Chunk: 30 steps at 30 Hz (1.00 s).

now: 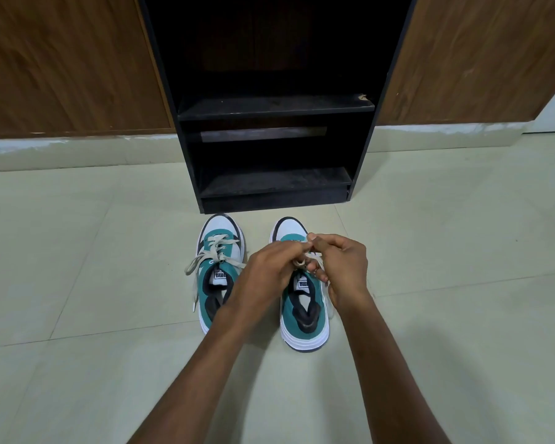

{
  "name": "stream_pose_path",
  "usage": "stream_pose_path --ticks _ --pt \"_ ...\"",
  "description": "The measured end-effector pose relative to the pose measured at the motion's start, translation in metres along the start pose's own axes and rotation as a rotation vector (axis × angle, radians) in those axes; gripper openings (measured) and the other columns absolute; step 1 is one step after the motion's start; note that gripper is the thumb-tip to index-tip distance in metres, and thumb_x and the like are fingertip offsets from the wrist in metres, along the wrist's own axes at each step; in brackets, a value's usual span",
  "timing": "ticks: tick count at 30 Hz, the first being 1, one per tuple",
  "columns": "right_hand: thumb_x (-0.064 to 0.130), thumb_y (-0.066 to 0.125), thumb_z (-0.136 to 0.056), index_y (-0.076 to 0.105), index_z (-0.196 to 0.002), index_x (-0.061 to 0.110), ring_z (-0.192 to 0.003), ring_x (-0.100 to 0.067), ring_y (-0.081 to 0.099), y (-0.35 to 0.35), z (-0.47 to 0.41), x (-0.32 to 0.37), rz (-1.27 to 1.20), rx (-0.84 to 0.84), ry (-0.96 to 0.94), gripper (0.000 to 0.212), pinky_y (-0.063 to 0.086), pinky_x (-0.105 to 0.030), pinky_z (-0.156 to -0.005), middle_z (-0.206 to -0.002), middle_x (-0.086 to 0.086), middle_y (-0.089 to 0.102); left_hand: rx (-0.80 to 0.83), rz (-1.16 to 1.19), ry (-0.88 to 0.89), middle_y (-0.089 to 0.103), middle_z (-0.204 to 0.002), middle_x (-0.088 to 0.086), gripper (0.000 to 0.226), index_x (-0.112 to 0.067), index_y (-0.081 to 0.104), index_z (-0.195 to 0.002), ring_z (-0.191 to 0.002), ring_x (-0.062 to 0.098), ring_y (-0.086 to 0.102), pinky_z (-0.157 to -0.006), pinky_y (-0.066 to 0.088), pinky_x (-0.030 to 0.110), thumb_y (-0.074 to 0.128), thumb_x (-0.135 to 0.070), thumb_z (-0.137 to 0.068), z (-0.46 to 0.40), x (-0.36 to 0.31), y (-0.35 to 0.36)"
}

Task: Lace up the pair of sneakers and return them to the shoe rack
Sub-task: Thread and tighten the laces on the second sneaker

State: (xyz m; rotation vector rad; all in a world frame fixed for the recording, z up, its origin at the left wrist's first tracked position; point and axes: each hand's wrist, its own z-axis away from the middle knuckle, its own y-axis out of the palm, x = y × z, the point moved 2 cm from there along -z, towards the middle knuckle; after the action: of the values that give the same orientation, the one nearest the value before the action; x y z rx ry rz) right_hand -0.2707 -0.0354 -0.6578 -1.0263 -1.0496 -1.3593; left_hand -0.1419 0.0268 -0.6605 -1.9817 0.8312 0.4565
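Two teal-and-white sneakers stand side by side on the floor, toes toward the black shoe rack (274,105). The left sneaker (219,248) has its cream lace crossed through the eyelets, with loose ends trailing off to its left. Over the right sneaker (303,312) both hands meet above the tongue. My left hand (271,270) pinches a loop of the right sneaker's lace (299,261). My right hand (342,264) pinches the same lace from the other side. The hands hide most of that shoe's lacing.
The rack's two lower shelves (276,181) hold no shoes and open toward me, just beyond the toes. Brown wooden panels (68,65) flank the rack on both sides. Pale floor tiles (87,363) spread around the shoes.
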Motion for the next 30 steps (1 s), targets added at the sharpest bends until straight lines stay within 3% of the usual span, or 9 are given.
stream_pose_path --ticks 2,4,8,11,14,16,20,26,30 --pt "0.011 0.077 -0.086 0.075 -0.090 0.011 -0.040 -0.015 0.056 -0.001 -0.002 0.001 0.013 -0.024 -0.021 0.004 0.051 -0.030 -0.050 -0.080 -0.008 0.076 0.019 -0.066 -0.033 0.069 -0.095 0.002 0.018 -0.019 0.057 -0.102 -0.085 0.024 0.063 -0.072 0.054 0.042 0.059 -0.004 -0.093 0.003 -0.004 0.003" --pt "0.012 0.075 -0.086 0.069 -0.094 0.013 -0.044 -0.010 0.059 -0.004 -0.004 0.001 -0.019 -0.025 -0.065 0.010 0.053 -0.032 -0.057 -0.089 -0.005 0.070 0.018 -0.006 -0.203 0.069 -0.090 0.000 0.016 -0.020 0.046 -0.093 -0.082 0.022 0.064 -0.069 0.055 0.042 0.058 -0.011 -0.097 0.001 -0.002 0.005" --pt "0.011 0.067 -0.083 0.058 -0.091 0.014 -0.059 -0.011 0.060 -0.010 0.000 0.002 0.031 0.170 -0.283 0.013 0.049 -0.026 -0.057 -0.085 -0.009 0.061 -0.106 0.562 -0.662 0.072 -0.080 0.014 0.024 -0.014 0.048 -0.084 -0.063 0.017 0.063 -0.057 0.050 0.026 0.070 -0.016 -0.094 -0.016 -0.002 0.005" --pt "0.017 0.085 -0.077 0.067 -0.091 0.014 -0.090 -0.016 0.067 -0.016 0.003 -0.001 0.186 0.271 -0.542 0.023 0.055 -0.029 -0.074 -0.101 -0.008 0.062 -0.155 0.830 -0.892 0.075 -0.087 0.019 0.022 -0.012 0.053 -0.085 -0.070 0.024 0.070 -0.061 0.053 0.024 0.074 -0.016 -0.090 -0.025 0.000 0.002" --pt "0.022 0.094 -0.068 0.076 -0.103 0.019 -0.110 -0.013 0.065 -0.019 0.009 -0.003 0.292 0.303 -0.610 0.041 0.055 -0.026 -0.087 -0.113 0.002 0.064 -0.170 0.939 -0.997 0.073 -0.090 0.021 0.020 -0.011 0.057 -0.083 -0.083 0.033 0.069 -0.062 0.056 0.032 0.076 -0.016 -0.088 -0.027 0.006 -0.001" --pt "0.024 0.095 -0.067 0.078 -0.111 0.020 -0.108 -0.010 0.066 -0.018 0.010 -0.006 0.327 0.256 -0.670 0.047 0.053 -0.019 -0.083 -0.113 0.004 0.066 -0.163 0.920 -1.018 0.071 -0.081 0.017 0.020 -0.011 0.058 -0.082 -0.071 0.025 0.068 -0.051 0.055 0.026 0.077 -0.016 -0.087 -0.027 0.006 -0.003" --pt "0.020 0.090 -0.075 0.081 -0.108 0.020 -0.096 -0.012 0.068 -0.007 0.014 -0.012 0.292 0.079 -0.787 0.035 0.054 -0.021 -0.073 -0.105 0.001 0.067 -0.166 0.908 -1.040 0.066 -0.056 0.000 0.017 -0.011 0.060 -0.083 -0.043 0.007 0.057 -0.045 0.045 0.020 0.077 -0.013 -0.087 -0.027 -0.001 0.000" --pt "0.015 0.073 -0.094 0.080 -0.111 0.012 -0.097 -0.013 0.069 0.000 0.014 -0.013 0.169 -0.004 -0.698 0.019 0.058 -0.025 -0.079 -0.105 -0.001 0.069 -0.245 1.093 -1.083 0.066 -0.055 0.005 0.015 -0.007 0.060 -0.083 -0.048 0.012 0.058 -0.042 0.044 0.019 0.074 -0.005 -0.087 -0.025 -0.010 0.003" --pt "0.017 0.061 -0.101 0.078 -0.098 0.010 -0.095 -0.009 0.072 -0.006 0.012 -0.016 -0.131 -0.096 -0.357 0.019 0.057 -0.027 -0.089 -0.104 -0.002 0.077 -0.418 1.104 -1.101 0.075 -0.065 0.008 0.020 -0.008 0.062 -0.083 -0.056 0.018 0.064 -0.047 0.053 0.022 0.081 -0.014 -0.082 -0.020 -0.007 0.000"
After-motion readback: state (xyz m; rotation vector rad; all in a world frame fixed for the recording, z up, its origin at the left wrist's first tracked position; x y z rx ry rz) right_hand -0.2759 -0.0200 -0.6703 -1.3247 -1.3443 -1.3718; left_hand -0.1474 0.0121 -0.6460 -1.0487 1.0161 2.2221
